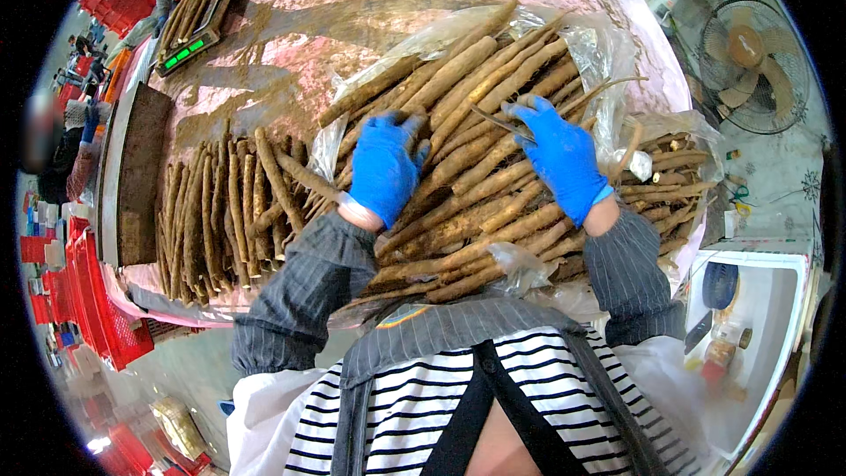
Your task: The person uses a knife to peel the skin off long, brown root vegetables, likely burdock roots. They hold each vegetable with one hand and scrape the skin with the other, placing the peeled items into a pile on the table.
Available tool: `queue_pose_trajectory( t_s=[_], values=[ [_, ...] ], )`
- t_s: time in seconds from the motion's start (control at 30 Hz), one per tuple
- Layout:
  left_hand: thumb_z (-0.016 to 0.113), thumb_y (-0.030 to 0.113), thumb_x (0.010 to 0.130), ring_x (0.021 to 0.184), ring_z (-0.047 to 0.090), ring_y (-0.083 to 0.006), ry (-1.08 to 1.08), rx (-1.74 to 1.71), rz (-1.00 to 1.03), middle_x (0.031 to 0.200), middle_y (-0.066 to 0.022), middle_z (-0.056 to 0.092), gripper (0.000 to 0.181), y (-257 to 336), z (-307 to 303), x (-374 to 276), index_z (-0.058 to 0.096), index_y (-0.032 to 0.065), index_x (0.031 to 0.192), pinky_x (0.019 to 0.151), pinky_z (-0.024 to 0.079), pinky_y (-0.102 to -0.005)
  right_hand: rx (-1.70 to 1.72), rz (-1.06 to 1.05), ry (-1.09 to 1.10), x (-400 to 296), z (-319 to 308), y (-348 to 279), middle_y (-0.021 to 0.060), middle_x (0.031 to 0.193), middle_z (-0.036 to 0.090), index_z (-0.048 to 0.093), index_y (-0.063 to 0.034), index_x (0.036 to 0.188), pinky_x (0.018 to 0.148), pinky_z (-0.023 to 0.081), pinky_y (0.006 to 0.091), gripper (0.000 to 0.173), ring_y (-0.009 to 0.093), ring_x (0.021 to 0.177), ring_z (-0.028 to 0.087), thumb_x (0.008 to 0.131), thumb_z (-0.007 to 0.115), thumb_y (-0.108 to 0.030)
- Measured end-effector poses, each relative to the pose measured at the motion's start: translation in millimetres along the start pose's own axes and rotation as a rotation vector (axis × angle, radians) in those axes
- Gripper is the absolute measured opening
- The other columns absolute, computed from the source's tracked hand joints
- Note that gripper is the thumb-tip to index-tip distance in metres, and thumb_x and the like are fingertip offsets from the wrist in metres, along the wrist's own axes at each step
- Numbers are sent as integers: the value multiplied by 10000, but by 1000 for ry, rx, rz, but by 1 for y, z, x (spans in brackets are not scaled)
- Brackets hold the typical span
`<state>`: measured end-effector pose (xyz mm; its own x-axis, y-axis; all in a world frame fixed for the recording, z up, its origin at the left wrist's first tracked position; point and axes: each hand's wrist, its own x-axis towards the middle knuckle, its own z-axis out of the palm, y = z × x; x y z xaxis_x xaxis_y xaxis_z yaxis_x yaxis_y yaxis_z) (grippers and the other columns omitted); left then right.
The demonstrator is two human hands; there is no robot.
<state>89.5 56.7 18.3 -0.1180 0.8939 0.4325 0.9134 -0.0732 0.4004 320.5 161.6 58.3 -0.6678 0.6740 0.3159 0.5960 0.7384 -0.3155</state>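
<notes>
A large heap of long, brown, hairy roots that look like Chinese yams (462, 172) lies before me on clear plastic sheeting (595, 46). My left hand (385, 165), in a blue glove, is on the heap's left side with its fingers over the upper roots. Those fingertips are blurred, so a firm hold cannot be made out. My right hand (558, 155), also gloved in blue, holds a thin, dark knife (494, 119) whose blade points left over the roots. Left of my left hand, shorter yams (218, 211) stand side by side in a row.
A digital scale (188, 56) bearing several yams stands at the far left of the pink-covered table (291, 53). A wooden board (135, 175) edges the left side. More yams (674, 178) lie in plastic at right, near a standing fan (753, 66) and a white foam box (750, 344).
</notes>
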Motion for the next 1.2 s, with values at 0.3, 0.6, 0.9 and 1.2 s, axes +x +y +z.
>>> queue_pose_trajectory(
  t_s=[0.3, 0.6, 0.9, 1.2],
  values=[
    [689, 206, 733, 1095, 461, -389, -178, -126, 119, 1238, -188, 485, 513, 36, 8, -8, 530, 127, 1214, 916, 401, -433, 144, -45, 100, 20, -24, -4, 124, 1201, 547, 538, -173, 1212, 818, 496, 368, 403, 316, 977, 586, 824, 531, -64],
    [678, 226, 755, 1134, 466, -395, -203, -290, 205, 1231, -182, 502, 339, 53, -26, -66, 620, 150, 1080, 948, 397, -438, 13, -44, -106, -11, -2, 19, 94, 1200, 559, 547, -176, 1203, 786, 521, 343, 371, 295, 957, 609, 850, 543, -63],
    [633, 128, 772, 920, 549, -367, -90, 1, -95, 971, -185, 574, 331, -22, -8, -56, 561, 46, 1084, 783, 454, -419, 926, 478, -81, 2, -67, -52, 19, 883, 623, 587, -116, 1156, 519, 416, 220, 261, 86, 597, 513, 921, 484, -167],
    [558, 230, 907, 1057, 523, -166, -195, -890, -710, 1172, -100, 563, 428, -15, -55, -45, 485, -28, 1241, 902, 418, -288, 1416, 571, -452, -110, -11, -86, 7, 821, 571, 488, -64, 1218, 528, 436, 208, 314, 68, 609, 513, 937, 458, -202]
  ],
)
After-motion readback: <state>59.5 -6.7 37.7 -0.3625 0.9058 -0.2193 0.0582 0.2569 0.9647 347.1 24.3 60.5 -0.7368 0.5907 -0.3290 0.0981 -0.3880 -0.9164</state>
